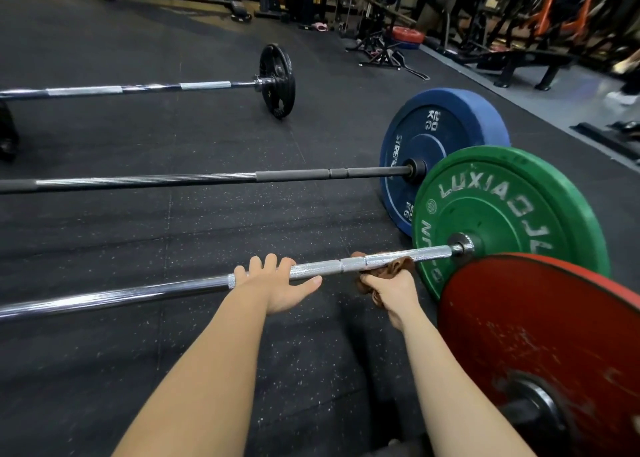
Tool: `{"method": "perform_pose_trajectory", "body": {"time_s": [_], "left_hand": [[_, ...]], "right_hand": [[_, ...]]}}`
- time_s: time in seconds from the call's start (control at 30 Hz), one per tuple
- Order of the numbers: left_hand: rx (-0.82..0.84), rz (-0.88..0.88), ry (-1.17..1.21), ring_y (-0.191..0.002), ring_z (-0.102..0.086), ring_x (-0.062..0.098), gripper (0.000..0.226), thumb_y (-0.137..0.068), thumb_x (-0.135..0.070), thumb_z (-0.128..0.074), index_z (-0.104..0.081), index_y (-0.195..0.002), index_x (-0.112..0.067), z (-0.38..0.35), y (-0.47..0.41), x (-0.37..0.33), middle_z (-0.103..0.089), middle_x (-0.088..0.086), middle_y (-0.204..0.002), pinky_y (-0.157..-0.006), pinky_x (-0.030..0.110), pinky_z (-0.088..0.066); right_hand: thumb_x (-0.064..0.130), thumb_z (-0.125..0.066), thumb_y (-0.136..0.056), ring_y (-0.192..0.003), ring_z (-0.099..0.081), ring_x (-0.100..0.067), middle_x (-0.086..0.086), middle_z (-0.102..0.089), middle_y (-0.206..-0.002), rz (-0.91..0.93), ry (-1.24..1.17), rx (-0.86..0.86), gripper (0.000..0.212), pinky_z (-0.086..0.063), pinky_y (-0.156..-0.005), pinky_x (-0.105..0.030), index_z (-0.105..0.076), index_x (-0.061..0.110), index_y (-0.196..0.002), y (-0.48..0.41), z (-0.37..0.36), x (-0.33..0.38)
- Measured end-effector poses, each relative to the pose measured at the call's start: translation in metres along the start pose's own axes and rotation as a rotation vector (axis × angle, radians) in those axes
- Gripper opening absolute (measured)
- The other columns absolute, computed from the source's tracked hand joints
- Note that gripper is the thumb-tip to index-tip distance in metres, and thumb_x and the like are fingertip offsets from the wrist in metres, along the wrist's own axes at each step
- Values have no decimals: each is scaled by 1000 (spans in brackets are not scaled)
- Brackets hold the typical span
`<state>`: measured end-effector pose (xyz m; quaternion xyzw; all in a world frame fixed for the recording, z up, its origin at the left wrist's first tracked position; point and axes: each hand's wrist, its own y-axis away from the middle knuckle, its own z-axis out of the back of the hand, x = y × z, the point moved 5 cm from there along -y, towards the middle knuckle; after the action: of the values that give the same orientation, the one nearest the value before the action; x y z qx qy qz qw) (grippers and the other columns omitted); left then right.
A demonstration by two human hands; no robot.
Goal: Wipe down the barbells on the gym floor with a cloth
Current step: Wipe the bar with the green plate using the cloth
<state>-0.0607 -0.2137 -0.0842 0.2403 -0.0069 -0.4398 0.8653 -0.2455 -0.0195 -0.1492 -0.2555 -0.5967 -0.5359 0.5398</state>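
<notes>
Red plate (540,335) nearest; right hand (393,292) clutches cloth (398,267) on barbell (156,292); left hand (277,283) hooks same barbell alongside.

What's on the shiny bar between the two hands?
Nothing extra. In the head view, only a bare, rough stretch of the barbell shaft lies between the left hand and the right hand, which holds the brown cloth.

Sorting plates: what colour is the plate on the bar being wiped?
Green round rubber plate, clearest in head view.
</notes>
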Motion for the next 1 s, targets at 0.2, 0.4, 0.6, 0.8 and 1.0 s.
{"method": "perform_pose_trajectory", "body": {"time_s": [0.2,0.4,0.6,0.8,1.0], "left_hand": [[8,1,-4,-140,-27,28,85,-87,-89,-19,-30,-153,-36,0,0,0,-34,-2,-151,-114,49,-22],[16,20,-69,-143,-25,30,88,-87,-89,-21,-24,-156,-35,1,-1,-1,-29,0,-155,-115,49,-22],[9,7,-50,-140,-27,29,87,-87,-90,-21,-26,-155,-36,0,-1,-1,-32,-1,-152,-115,49,-23],[26,7,-46,-139,-28,29,87,-86,-90,-22,-27,-154,-37,0,-2,-1,-32,-2,-152,-114,49,-23],[24,12,-60,-141,-27,29,89,-85,-91,-22,-25,-155,-36,3,-3,-1,-31,-1,-154,-115,49,-23]], "right_hand": [[5,-82,-76,-54,-60,-6,-5,-78,-94,14,-40,-219,35,-44,-44,-20,-75,11,-110,-14,27,8],[3,-81,-80,-69,-67,-14,-8,-76,-97,16,-33,-155,32,-49,-48,-20,-68,11,-109,-1,-5,1],[-1,-81,-77,-67,-65,-13,-6,-75,-97,6,-137,-284,36,-46,-43,-20,-66,12,-107,-16,24,10],[3,-82,-78,-88,-71,-23,-7,-72,-103,-1,-31,-303,39,-54,-62,-30,-59,14,-108,-24,39,10],[14,-91,-72,-91,-67,-18,-5,-69,-102,25,96,-178,52,-55,-66,-31,-58,10,-111,-29,39,1]]}}
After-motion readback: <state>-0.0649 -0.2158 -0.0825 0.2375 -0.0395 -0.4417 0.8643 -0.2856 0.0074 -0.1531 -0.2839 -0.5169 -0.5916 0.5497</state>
